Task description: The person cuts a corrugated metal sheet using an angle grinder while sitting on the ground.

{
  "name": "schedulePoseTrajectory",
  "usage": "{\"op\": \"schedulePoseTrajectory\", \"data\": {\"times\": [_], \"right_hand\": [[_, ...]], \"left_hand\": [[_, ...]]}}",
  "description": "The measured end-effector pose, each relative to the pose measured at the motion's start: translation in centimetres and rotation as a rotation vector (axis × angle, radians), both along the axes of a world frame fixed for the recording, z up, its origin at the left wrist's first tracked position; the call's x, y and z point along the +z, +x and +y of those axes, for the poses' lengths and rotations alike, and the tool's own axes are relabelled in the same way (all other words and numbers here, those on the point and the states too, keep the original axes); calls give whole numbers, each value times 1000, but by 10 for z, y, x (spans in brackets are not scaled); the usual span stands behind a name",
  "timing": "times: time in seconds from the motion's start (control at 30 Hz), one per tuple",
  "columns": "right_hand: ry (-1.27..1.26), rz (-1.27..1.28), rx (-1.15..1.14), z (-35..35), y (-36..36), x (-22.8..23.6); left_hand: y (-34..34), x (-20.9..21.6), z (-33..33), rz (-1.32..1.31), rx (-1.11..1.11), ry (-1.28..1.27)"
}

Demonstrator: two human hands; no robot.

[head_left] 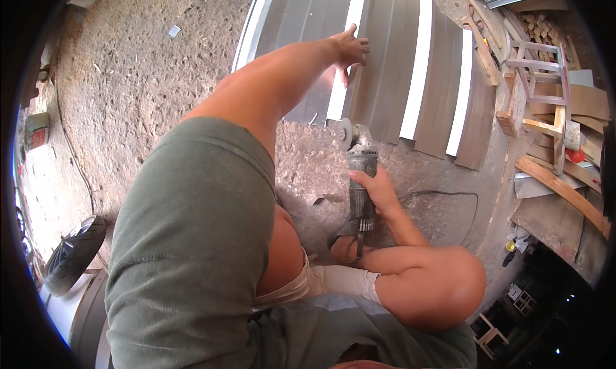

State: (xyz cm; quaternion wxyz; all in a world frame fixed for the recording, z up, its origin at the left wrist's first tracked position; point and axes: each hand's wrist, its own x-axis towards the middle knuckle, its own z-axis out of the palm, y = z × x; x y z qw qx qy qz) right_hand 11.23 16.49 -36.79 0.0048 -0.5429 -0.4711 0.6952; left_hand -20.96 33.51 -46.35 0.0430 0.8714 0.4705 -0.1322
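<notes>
My right hand (382, 191) is wrapped round the body of a dark angle grinder (364, 167), which points away from me. Its pale round disc (346, 134) stands close to the near edge of a ribbed metal sheet (385, 80); whether they touch I cannot tell. My left arm stretches across to the sheet, where my left hand (350, 51) is spread over a bright rib, fingers apart. Contact between that hand and the metal is unclear. A small scrap (313, 118) lies beside the sheet's near edge.
The grinder's black cord (443, 192) runs over the rough floor (160, 67) to the right. Wooden boards (564, 192) and a light stool-like frame (536, 67) crowd the right side. My bent leg (430, 279) is close below the grinder. A tyre (75, 255) stands at left.
</notes>
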Motion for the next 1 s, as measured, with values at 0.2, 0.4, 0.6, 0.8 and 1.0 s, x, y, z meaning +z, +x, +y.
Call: {"op": "schedulePoseTrajectory", "data": {"times": [0.2, 0.4, 0.6, 0.8, 1.0], "right_hand": [[-31, -65, 73, -9, -2, -28], [26, -52, 82, -11, -19, -38], [19, -67, 42, -9, -34, -36], [23, -73, 33, -10, -37, -41], [113, -68, 13, -15, -33, -47]], "left_hand": [[4, 12, 1, 68, -18, -54], [3, 9, 0, 50, -40, -9], [0, 6, -2, 27, -29, 29], [-1, 6, -4, 37, -35, 16], [0, 15, -2, 52, -35, 5]]}}
